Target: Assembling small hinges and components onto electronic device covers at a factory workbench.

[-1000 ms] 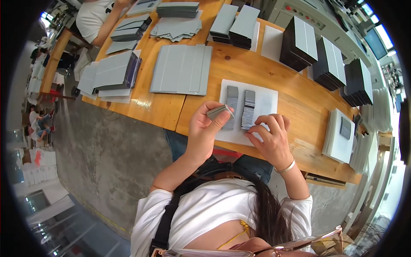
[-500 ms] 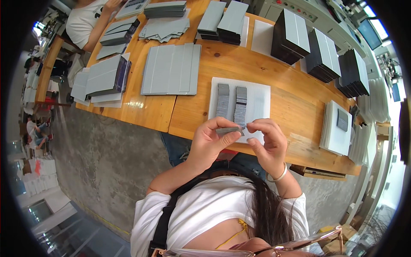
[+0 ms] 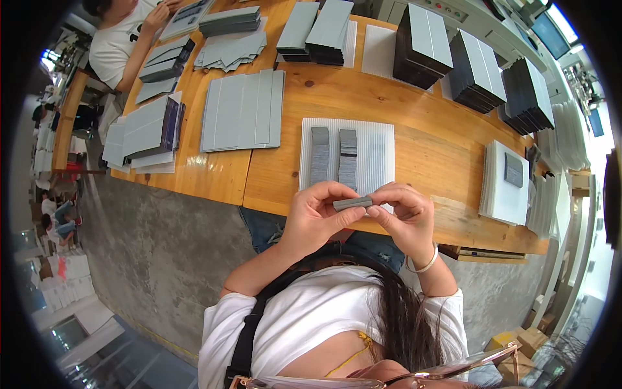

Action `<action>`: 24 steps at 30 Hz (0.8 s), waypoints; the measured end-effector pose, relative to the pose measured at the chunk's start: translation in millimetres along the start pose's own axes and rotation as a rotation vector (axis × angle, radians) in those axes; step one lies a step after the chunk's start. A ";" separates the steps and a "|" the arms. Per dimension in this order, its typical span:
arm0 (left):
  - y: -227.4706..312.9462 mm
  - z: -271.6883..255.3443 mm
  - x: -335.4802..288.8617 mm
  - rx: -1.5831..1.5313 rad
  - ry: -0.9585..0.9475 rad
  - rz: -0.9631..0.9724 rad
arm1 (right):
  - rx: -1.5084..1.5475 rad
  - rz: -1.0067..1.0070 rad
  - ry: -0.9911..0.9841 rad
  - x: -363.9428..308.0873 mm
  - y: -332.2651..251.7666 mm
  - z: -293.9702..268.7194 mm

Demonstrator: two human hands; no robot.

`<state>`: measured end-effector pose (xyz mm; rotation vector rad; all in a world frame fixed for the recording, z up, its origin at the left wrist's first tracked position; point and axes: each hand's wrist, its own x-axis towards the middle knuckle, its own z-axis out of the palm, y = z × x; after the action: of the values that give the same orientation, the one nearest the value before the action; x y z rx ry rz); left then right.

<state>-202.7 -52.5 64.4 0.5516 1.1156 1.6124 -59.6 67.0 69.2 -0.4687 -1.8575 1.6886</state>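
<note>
Your right hand (image 3: 411, 212) has come in to the small grey stack (image 3: 352, 203) — now it pinches one end, your left hand (image 3: 313, 212) the other.

- Left hand (image 3: 310, 212): fingers bent, thumb pressed inward in a pinch.
- Right hand (image 3: 411, 215): fingers curled, thumb opposing, tips close to the left thumb's.
- Left forearm (image 3: 256, 271) and right forearm (image 3: 439, 280): angled inward.

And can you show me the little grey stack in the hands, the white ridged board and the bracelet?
Little grey stack (image 3: 352, 203): head view, middle of its visible side.
White ridged board (image 3: 377, 152): head view, bare part toward its right edge.
Bracelet (image 3: 429, 264): head view, lower curve of its band.
</note>
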 end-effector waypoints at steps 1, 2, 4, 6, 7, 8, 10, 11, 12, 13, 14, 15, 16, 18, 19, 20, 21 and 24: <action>-0.7 -1.1 0.6 0.001 -0.001 -0.002 | 0.001 0.001 0.002 0.6 0.2 -1.8; -1.1 -2.2 2.0 0.128 -0.021 0.086 | -0.022 -0.015 -0.002 1.3 0.0 -3.3; -1.1 -2.2 3.7 0.255 -0.042 0.173 | -0.043 -0.031 -0.005 1.2 -2.0 -5.3; 0.5 -1.0 4.2 0.290 -0.059 0.185 | -0.021 0.023 -0.037 0.5 -4.7 -6.7; 1.4 -0.3 3.9 0.290 -0.060 0.184 | -0.020 0.024 -0.036 -0.2 -4.2 -7.7; 2.5 0.3 3.4 0.283 -0.060 0.160 | -0.021 0.018 -0.035 -1.1 -3.3 -8.7; 3.6 1.7 3.0 0.276 -0.060 0.135 | -0.021 0.012 -0.034 -3.1 -0.9 -9.2; 3.8 2.5 3.0 0.281 -0.058 0.139 | 0.067 0.068 -0.027 -4.5 0.6 -8.9; 3.7 3.1 2.9 0.286 -0.056 0.143 | 0.155 0.124 -0.020 -5.9 1.8 -8.5; 2.8 3.1 2.9 0.286 -0.055 0.143 | 0.155 0.124 -0.021 -7.0 2.7 -8.0; 1.3 2.6 3.0 0.262 -0.048 0.134 | 0.228 0.174 -0.015 -8.2 3.4 -7.3; 0.1 2.1 3.0 0.239 -0.042 0.125 | 0.300 0.223 -0.009 -9.0 3.4 -6.8; -0.7 1.5 3.7 0.238 -0.042 0.124 | 0.301 0.225 -0.008 -9.1 2.9 -7.6; -1.6 -0.2 4.9 0.057 -0.023 -0.030 | 0.419 0.363 0.013 -9.2 1.1 -10.4; -2.4 -1.7 5.3 0.057 -0.023 -0.029 | 0.418 0.362 0.012 -9.4 1.0 -12.0; -3.5 -3.5 5.9 0.051 -0.016 -0.011 | 0.425 0.350 0.021 -9.4 1.1 -13.8; -4.2 -4.7 6.3 0.045 -0.008 0.007 | 0.432 0.339 0.028 -9.0 1.4 -14.7; -7.0 -0.9 7.5 0.058 0.001 0.130 | 0.233 0.061 -0.015 -4.4 3.5 -8.0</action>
<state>-202.6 -45.9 56.6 0.6731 1.1499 1.6961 -51.6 71.1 65.1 -0.4203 -1.6445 1.9255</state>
